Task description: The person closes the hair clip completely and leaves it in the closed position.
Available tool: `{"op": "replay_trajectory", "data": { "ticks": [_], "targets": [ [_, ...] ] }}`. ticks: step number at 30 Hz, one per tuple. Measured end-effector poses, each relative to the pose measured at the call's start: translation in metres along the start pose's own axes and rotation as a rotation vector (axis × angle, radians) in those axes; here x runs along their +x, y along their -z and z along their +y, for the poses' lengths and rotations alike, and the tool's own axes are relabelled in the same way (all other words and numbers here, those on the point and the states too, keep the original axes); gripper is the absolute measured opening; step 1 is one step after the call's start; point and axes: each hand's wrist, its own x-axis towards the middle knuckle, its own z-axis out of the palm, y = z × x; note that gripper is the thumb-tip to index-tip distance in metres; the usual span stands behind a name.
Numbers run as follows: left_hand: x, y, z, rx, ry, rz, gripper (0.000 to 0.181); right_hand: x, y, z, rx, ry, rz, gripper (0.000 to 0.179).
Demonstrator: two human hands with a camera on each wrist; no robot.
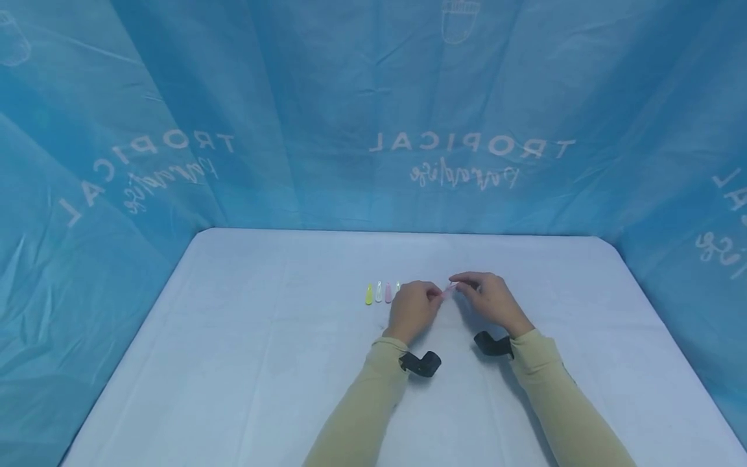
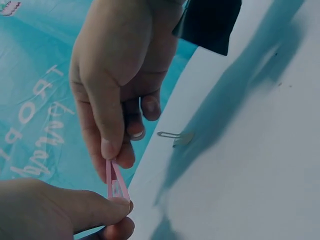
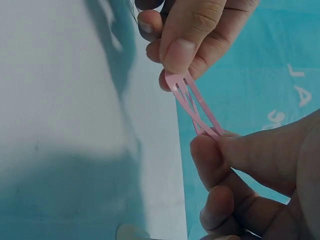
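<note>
Pink clip: we find this hair clip (image 3: 202, 103) between both hands, its strips standing apart; both ends are partly covered by fingertips.
Left hand: we see its thumb and finger (image 1: 415, 308) pinching the slotted end.
Right hand: we see its thumb and finger (image 1: 489, 298) pinching the opposite end.
Clip row: from the held clip we read a yellow clip (image 1: 369, 294), a whitish clip (image 1: 379, 292) and a second pink clip (image 1: 388, 292) at 9 o'clock; a fourth clip (image 1: 398, 286) is mostly hidden by the left hand.
Pale clip: we note it (image 2: 185, 139) lying near the right hand; its outline is blurred.
Table: we have white surface (image 1: 233, 363) running wide toward 8 o'clock; far edge at 12 o'clock, near edge cut off at 6.
Backdrop: we see a blue curtain (image 1: 350, 78) just beyond the far edge.
</note>
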Motion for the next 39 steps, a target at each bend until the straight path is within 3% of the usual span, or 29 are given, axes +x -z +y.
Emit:
{"op": "replay_trajectory", "data": {
  "ticks": [18, 25, 39],
  "targets": [
    [0.002, 0.010, -0.005, -0.076, 0.057, 0.024, 0.014, -0.001, 0.001, -0.011, -0.041, -0.054, -0.030, 0.020],
    [0.002, 0.013, -0.005, -0.098, 0.089, 0.027, 0.014, -0.003, -0.002, -0.014, -0.016, -0.032, -0.041, 0.018],
    [0.004, 0.015, -0.009, -0.084, 0.087, 0.003, 0.016, -0.003, -0.005, -0.013, -0.008, -0.016, -0.049, 0.019]
  ]
}}
